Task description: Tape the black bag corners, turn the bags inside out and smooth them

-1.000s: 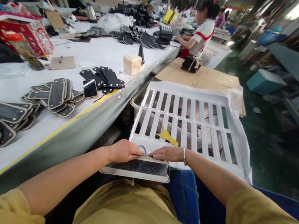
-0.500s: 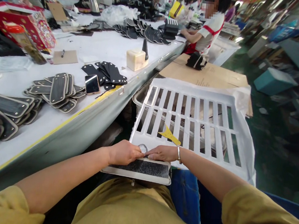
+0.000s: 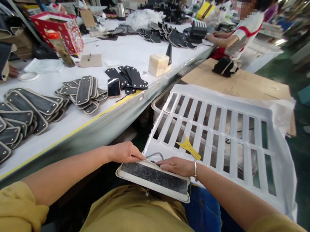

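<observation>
Along a panel [image 3: 152, 176], both hands [image 3: 127, 152] [image 3: 176, 166] pinch its edge; an orange-capped bottle [image 3: 62, 51] holds brownish contents.

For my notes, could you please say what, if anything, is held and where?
Left hand and right hand hold the pale-edged dark panel by its far edge.

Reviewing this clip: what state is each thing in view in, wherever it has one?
Panel: dark strip facing up, left hand and right hand touching its far edge
Slatted white frame: most slots open
Yellow piece: lying on the frame
Phone: screen side up, dark
Red box: open-topped
Bottle: capped
Pen: lying on cardboard
Grey pale-edged pieces: in overlapping piles
</observation>
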Demonstrator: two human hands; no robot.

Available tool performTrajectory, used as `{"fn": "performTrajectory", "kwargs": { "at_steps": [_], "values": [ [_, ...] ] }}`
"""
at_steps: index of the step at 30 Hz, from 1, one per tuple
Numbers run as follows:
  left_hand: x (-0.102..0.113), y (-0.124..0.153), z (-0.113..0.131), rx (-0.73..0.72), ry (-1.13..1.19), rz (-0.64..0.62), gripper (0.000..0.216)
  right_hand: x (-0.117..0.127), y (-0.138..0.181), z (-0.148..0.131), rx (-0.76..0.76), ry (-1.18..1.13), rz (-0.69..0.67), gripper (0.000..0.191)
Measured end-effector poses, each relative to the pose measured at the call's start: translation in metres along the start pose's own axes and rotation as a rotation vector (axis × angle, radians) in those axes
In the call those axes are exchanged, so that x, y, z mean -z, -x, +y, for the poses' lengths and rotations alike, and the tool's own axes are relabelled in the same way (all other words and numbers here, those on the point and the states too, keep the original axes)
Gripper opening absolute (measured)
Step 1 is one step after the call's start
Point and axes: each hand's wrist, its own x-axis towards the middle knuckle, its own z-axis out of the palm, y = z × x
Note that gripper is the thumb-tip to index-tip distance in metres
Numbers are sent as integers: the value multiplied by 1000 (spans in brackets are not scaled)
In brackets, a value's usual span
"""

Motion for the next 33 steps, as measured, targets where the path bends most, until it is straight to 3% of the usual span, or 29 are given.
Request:
{"fn": "performTrajectory", "kwargs": {
  "at_steps": [12,17,22,33],
  "values": [
    [-9,7,-7,-195,-106,34,34,-8,-29,-11,78,-63,-19,57],
    [-10,12,-16,-147,-2,60,32,-8,-48,-22,82,-35,-33,61],
    [-8,34,-32,-13,176,174,30,-10,-68,-27,60,-52,-8,62],
    [-1,49,-29,-125,30,161,29,-15,-109,-43,96,-34,-22,59]
  ]
}}
